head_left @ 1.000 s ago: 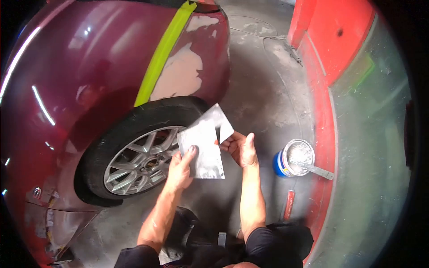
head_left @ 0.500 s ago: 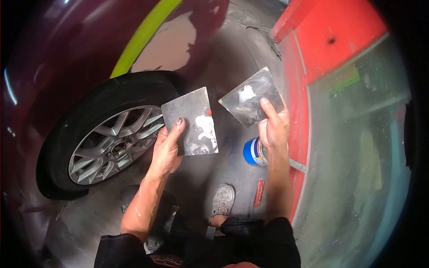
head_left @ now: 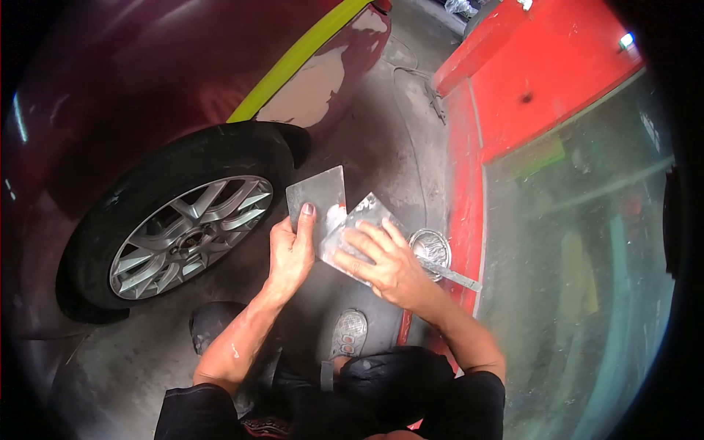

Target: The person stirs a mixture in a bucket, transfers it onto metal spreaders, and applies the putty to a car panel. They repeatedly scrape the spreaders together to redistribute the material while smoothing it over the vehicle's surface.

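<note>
My left hand (head_left: 292, 253) is closed on a flat grey filler spreader (head_left: 315, 192), thumb on its upper face. White filler (head_left: 335, 216) with a touch of red lies toward that spreader's right side. My right hand (head_left: 392, 268) grips a second grey spreader (head_left: 372, 211), with several fingers laid across its back. This second sheet is tilted and overlaps the right edge of the first, by the filler. Its underside is hidden.
An open tin (head_left: 431, 246) stands at the right, a flat metal strip (head_left: 458, 277) across its rim. A maroon car with a wheel (head_left: 192, 238), yellow-green tape (head_left: 301, 62) and a bare sanded patch (head_left: 312, 92) is at left. A red panel (head_left: 528, 81) borders the right.
My right hand has turned its spreader over and brought it down and left onto the left one. The two were apart before. The view has shifted slightly.
</note>
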